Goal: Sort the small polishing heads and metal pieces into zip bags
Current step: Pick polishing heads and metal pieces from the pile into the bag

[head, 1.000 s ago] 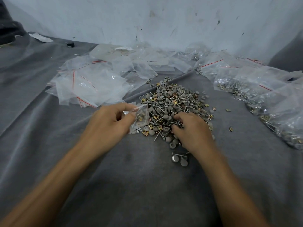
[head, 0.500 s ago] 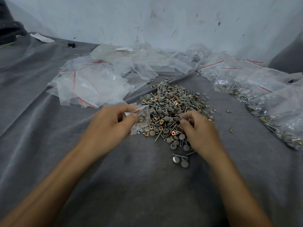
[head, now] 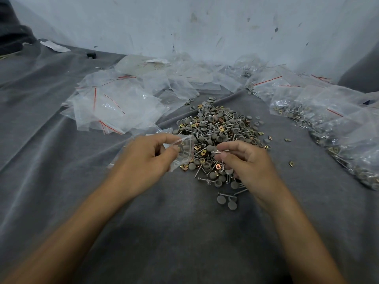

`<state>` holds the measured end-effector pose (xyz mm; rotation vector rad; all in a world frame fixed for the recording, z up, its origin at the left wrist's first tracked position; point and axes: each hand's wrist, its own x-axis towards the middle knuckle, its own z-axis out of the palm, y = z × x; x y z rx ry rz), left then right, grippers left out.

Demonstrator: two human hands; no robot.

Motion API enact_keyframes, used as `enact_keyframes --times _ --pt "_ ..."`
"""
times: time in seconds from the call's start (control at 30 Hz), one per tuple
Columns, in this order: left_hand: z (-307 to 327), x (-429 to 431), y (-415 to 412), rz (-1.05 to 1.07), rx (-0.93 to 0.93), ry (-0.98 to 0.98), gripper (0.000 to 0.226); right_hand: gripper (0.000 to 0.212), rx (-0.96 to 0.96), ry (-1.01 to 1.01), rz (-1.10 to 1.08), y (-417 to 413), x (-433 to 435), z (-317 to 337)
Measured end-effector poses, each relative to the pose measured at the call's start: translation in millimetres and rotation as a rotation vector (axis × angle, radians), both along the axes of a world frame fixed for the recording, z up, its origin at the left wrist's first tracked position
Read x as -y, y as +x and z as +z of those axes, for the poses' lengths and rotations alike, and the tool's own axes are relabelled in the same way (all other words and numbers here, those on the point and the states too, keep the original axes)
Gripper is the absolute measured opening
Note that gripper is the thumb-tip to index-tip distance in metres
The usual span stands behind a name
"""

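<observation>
A heap of small grey polishing heads, thin metal pins and brass square pieces (head: 219, 130) lies on the grey cloth in the middle. My left hand (head: 147, 160) pinches a small clear zip bag (head: 184, 149) at its mouth, just left of the heap; a few pieces show inside it. My right hand (head: 246, 162) hovers over the heap's near edge and pinches a few thin metal pins (head: 220, 151) between thumb and fingers, their tips pointing at the bag. Loose grey heads (head: 226, 200) lie nearer to me.
Empty clear zip bags with red strips (head: 114, 105) are spread at the left and back. Filled bags (head: 336, 128) pile up along the right. A few brass pieces (head: 291, 163) lie scattered right of the heap. A stained wall stands behind.
My right hand has lifted off the heap with a few pins pinched and moved slightly left toward the bag. My left hand holds the bag in much the same place.
</observation>
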<state>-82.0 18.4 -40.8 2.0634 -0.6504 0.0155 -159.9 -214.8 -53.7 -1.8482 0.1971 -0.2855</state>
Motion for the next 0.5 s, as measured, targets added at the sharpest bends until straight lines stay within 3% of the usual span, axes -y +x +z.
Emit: enact_keyframes --times 0.2,0.37,0.5 --pt "-1.5 0.8 -0.2 -0.009 0.003 0.000 0.024 0.027 -0.009 0.112 0.014 -3.1 -2.5 5.3" --pt "-4.2 3.2 -1.4 -0.016 -0.008 0.008 0.019 0.022 0.004 0.310 0.221 -5.7 -8.7 12.2" --pt "-2.9 5.7 -4.2 -0.036 -0.040 0.002 0.024 0.023 -0.018 0.293 0.328 -3.8 -27.4 10.4"
